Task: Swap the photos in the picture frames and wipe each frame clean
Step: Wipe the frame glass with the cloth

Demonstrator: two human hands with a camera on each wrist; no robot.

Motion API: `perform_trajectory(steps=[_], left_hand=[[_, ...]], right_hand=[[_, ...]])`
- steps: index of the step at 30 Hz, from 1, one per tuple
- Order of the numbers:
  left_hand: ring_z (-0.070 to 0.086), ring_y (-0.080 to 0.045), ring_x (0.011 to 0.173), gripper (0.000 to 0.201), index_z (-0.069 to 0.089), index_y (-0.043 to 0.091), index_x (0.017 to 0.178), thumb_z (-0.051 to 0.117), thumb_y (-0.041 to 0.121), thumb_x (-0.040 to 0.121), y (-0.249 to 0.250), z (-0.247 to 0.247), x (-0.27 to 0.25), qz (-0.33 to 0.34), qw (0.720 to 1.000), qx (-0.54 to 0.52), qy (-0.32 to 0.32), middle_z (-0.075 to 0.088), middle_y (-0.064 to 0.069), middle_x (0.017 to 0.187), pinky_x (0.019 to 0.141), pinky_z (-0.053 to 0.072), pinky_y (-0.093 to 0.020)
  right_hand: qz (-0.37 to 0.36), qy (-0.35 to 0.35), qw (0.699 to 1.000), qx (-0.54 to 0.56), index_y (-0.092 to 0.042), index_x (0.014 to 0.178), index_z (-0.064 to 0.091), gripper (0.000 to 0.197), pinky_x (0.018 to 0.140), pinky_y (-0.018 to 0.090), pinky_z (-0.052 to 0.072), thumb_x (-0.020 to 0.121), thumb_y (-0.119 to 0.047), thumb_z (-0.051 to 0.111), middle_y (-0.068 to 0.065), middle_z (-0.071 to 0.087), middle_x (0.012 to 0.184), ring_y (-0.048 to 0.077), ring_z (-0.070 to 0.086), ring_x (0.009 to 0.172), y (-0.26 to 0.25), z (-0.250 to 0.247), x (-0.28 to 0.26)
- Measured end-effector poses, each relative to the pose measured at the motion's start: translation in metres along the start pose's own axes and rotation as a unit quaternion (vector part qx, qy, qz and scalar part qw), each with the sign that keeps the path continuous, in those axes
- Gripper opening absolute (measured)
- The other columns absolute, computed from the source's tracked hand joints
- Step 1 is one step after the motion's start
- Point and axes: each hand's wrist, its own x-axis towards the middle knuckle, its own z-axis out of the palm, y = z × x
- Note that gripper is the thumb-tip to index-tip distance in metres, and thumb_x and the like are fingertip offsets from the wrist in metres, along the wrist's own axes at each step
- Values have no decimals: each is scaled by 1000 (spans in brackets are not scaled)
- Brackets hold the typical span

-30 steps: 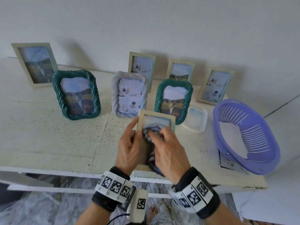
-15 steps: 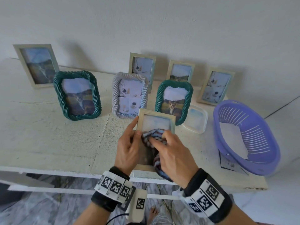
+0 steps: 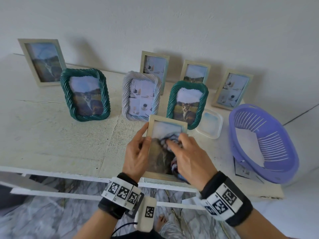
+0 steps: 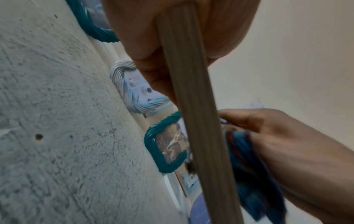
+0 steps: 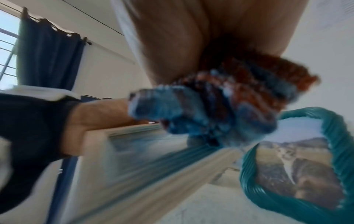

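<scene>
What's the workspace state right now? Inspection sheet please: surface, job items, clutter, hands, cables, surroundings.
Surface: rough whitewashed table top, pitted, with cracks.
Job's things: pale wooden picture frame held over the near edge; blue and rust striped cloth on its glass. Standing behind: two green rope-twist frames, one white rope-twist frame, four more pale wooden frames.
Clutter: clear plastic lid; purple slotted plastic basket with printed paper under it.
Grippers: left hand grips the frame's left edge; right hand presses the cloth on the glass.
Cables: thin black cord below the left wrist.
Surroundings: white wall; marbled floor; dark blue curtain by a window.
</scene>
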Motion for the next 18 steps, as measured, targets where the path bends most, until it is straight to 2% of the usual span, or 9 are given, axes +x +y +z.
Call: perform_trajectory(steps=[1,3,4,5,6,8,11,13,18], left_hand=[[49,-40,55,47,49,37,139,50,42,92,0,2,-2,1,1000,3,-6,59,-22,71,52,46,-51],[42,-31,50,48,48,30,141,49,35,94,0,5,-4,-2,1000,1,-10,57,-10,64,47,42,-39],[43,-28,50,47,48,30,141,49,34,94,1,4,-4,-5,1000,-4,-9,58,-6,64,49,45,-36],[49,-34,52,46,49,33,140,49,36,94,0,2,-3,-9,1000,-13,-9,61,-11,68,54,52,-42],[54,-46,61,45,50,37,138,50,40,93,1,0,-2,-15,1000,-23,-10,65,-21,75,61,56,-55],[58,-55,75,47,50,40,137,51,46,91,0,-5,-2,-21,999,-31,-9,64,-30,86,66,51,-69],[60,-47,68,47,48,37,138,50,42,92,3,1,-6,-2,1000,-13,-11,65,-25,84,62,54,-62],[53,-34,59,43,49,40,136,50,40,93,2,5,-7,8,1000,-1,-5,64,-26,81,57,50,-59],[54,-28,71,43,52,50,132,51,44,90,-13,-4,-5,-20,1000,-21,2,61,-35,87,68,49,-68]], right_hand=[[21,16,1000,-8,-17,134,48,53,77,36,56,84,-12,64,9,37,127,27,45,110,3,-3,7],[38,40,998,-7,-16,134,49,53,77,34,54,84,-9,63,9,38,124,27,45,109,0,-6,14],[29,35,999,-1,-15,135,49,54,78,35,54,83,-8,63,10,39,124,28,46,109,-4,-4,14],[13,18,1000,7,-15,136,48,56,79,36,56,83,-8,64,11,39,124,28,46,110,-9,-2,11],[-7,0,1000,18,-15,136,49,56,79,39,57,83,-9,64,11,40,124,29,47,109,-13,0,5],[-23,-11,999,28,-18,136,50,55,76,40,57,84,-8,63,10,40,122,28,48,106,-13,0,-1],[27,13,1000,1,-19,141,41,58,81,34,54,87,-15,62,9,35,127,26,44,113,-2,-3,12],[49,36,998,-14,-17,142,39,58,79,34,54,87,-14,60,9,36,126,26,44,112,-3,-6,22],[-10,-13,1000,18,-25,143,42,53,77,36,53,92,-14,53,5,36,122,24,42,110,-12,3,16]])
